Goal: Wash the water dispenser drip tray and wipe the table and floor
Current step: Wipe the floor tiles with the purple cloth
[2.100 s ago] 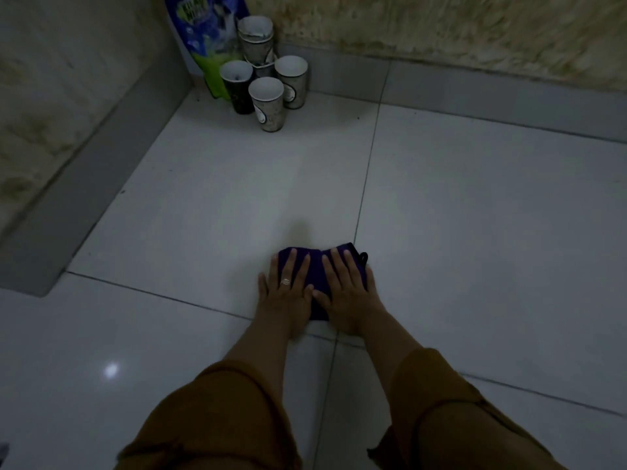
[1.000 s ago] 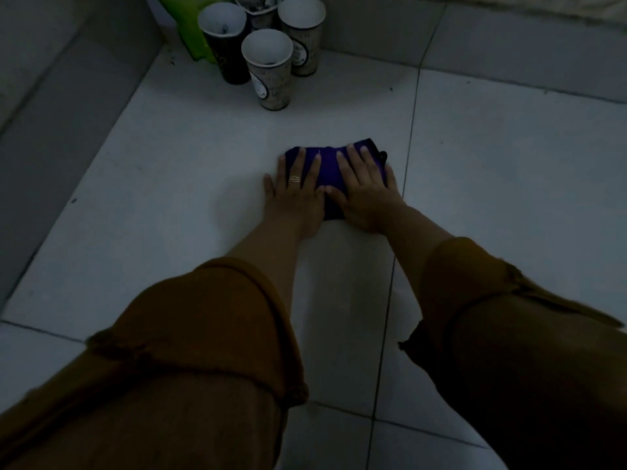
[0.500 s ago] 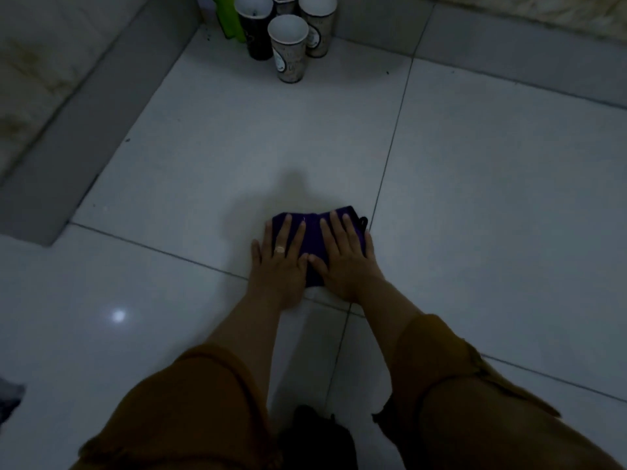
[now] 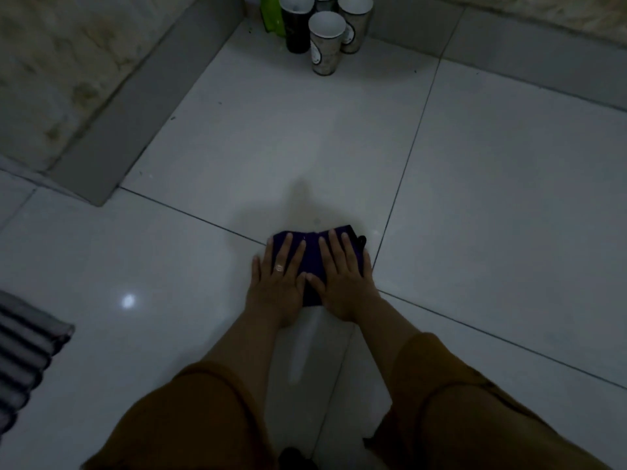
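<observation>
glossy smooth tile floor [image 4: 475,198]; soft matt purple cloth [image 4: 314,256]; paper cups [image 4: 325,42].

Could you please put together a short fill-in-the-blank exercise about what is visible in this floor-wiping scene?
1. Both hands, the left hand and the right hand, press flat on a folded cloth whose colour is ____.
2. A ring is worn on the ____ hand.
3. The paper cups stand on the floor in the ____ of the room.
4. The sleeves are ____ in colour.

Missing words: purple; left; corner; brown
</observation>
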